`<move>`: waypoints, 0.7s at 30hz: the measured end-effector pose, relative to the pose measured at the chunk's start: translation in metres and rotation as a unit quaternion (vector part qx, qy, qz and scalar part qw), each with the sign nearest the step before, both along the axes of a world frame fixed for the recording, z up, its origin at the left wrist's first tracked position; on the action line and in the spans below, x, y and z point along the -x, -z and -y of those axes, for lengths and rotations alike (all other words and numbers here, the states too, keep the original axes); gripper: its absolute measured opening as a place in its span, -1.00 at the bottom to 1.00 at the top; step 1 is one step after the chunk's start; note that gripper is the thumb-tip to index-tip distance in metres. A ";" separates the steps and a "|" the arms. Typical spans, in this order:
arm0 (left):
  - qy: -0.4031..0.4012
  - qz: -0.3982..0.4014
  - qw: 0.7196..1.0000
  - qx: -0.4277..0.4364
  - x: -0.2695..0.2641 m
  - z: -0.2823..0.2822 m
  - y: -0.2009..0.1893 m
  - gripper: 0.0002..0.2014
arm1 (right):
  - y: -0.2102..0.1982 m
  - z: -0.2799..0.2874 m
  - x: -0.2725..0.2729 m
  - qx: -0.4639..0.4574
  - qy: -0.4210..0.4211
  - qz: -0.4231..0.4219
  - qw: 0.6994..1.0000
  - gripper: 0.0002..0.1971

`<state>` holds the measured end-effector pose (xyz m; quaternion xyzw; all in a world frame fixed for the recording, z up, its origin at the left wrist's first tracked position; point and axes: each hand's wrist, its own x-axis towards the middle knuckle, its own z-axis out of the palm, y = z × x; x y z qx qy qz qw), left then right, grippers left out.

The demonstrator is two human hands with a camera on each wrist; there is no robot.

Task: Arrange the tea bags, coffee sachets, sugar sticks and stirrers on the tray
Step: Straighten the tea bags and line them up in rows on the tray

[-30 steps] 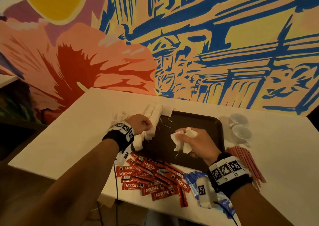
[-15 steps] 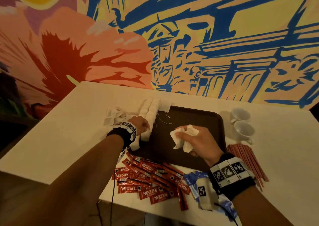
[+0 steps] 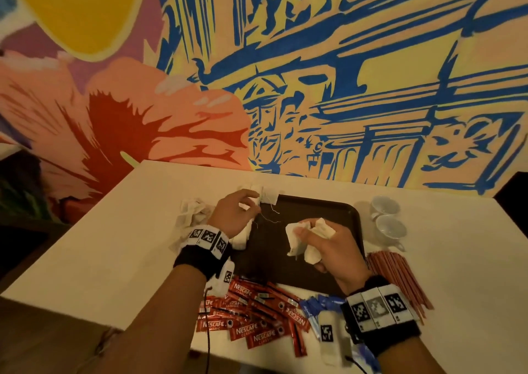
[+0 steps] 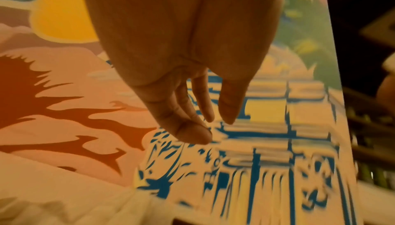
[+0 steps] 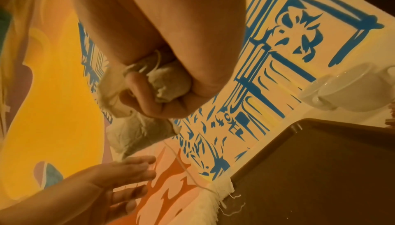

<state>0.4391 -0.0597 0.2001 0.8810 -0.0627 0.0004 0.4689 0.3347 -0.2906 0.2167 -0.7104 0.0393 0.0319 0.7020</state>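
Observation:
A dark brown tray (image 3: pixel 320 207) lies on the white table. White tea bags (image 3: pixel 243 238) stand in a row along its left edge. My left hand (image 3: pixel 251 202) hovers at the far end of that row with fingers straight and loose, holding nothing; the left wrist view shows these fingers (image 4: pixel 200 134) empty. My right hand (image 3: pixel 323 242) grips a bunch of crumpled tea bags (image 3: pixel 300 236) over the tray's middle, their strings dangling (image 5: pixel 181 161). Red coffee sachets (image 3: pixel 251 313) and blue sugar sticks (image 3: pixel 314 308) lie in front of the tray, and the reddish stirrers (image 3: pixel 397 279) to its right.
More loose tea bags (image 3: pixel 194 213) lie on the table left of the tray. Two white cups (image 3: pixel 388 219) stand beyond the tray's right edge. The painted wall rises right behind the table. The table's near edge runs just below the sachets.
My left hand has gone from the near part of the tea bag row to its far end, and its fingers have uncurled. The right hand still grips its bunch.

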 end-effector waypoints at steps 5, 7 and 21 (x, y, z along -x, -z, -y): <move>0.149 -0.115 0.966 0.179 0.078 0.028 -0.046 -0.71 | -0.017 0.006 0.024 -0.034 0.040 0.019 0.998 -0.89; 0.205 -0.152 0.945 0.207 0.106 0.037 -0.052 -0.65 | -0.017 0.008 0.037 -0.057 0.054 0.020 0.997 -0.88; 0.119 -0.091 0.960 0.238 0.157 0.055 -0.043 -0.79 | -0.016 0.020 0.081 -0.047 -0.031 0.020 0.998 -0.77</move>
